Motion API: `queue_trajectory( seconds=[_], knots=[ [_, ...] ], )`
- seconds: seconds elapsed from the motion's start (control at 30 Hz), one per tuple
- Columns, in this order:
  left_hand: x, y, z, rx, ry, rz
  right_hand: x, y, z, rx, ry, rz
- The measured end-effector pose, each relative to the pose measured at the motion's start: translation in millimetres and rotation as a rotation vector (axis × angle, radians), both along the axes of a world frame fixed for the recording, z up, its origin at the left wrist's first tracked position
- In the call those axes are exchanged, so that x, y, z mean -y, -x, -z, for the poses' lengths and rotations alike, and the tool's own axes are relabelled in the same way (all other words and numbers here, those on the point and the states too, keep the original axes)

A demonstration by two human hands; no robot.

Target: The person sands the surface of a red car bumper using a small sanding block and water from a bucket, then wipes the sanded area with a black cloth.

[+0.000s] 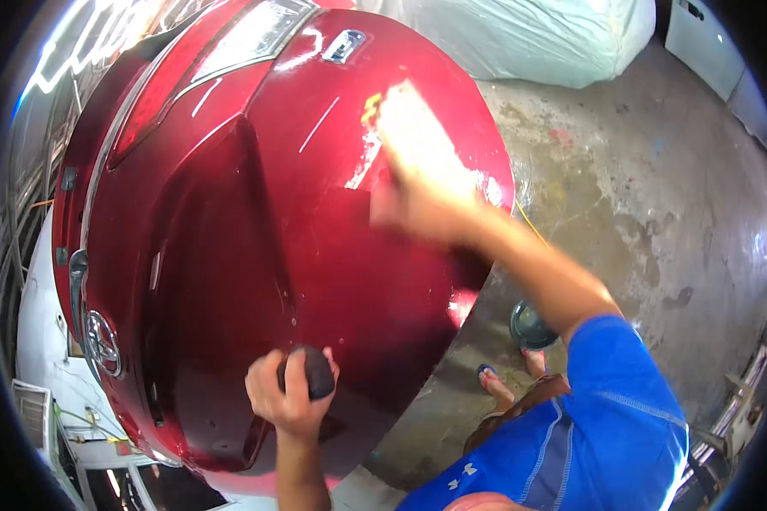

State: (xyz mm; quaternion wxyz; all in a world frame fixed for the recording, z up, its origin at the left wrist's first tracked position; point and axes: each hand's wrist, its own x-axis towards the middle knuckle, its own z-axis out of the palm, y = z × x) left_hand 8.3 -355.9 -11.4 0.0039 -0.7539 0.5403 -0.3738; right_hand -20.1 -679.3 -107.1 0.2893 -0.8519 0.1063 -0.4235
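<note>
My left hand point(285, 387) grips a dark rounded pad point(315, 371) over the lower part of a glossy red car body point(196, 341). My right hand point(413, 192) is stretched out over the upper right of the panel, blurred and partly washed out by glare. Its fingers are closed around a pale, overexposed object point(413, 119) with a yellow edge, which I cannot make out. A chrome emblem point(103, 342) and a long tail light point(141, 115) are on the car's left side. A small chrome fitting point(343, 46) is near the top.
A pale covered bulk point(554, 38) stands at the top right. Stained concrete floor point(673, 238) lies right of the car, with a yellow line point(530, 221) across it. A dark bucket point(528, 324) is by my feet. Light-coloured panels point(707, 43) lean at the far top right.
</note>
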Motion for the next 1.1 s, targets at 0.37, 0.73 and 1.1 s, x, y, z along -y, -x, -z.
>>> queue_trajectory(
  seconds=[0.37,0.73,1.1],
  knots=[
    [256.6,-131.6,-106.4,-0.043,-0.201,-0.179,-33.9,13.0,10.5,-0.055,0.1,-0.091],
    [28.5,-27.1,-15.7,-0.201,0.115,0.042,-18.8,-37.6,-50.9,0.064,0.155,-0.303],
    [-99.5,21.9,33.6,0.033,0.309,-0.159,-62.1,-11.2,-43.0,0.078,0.391,-0.196]
  ],
)
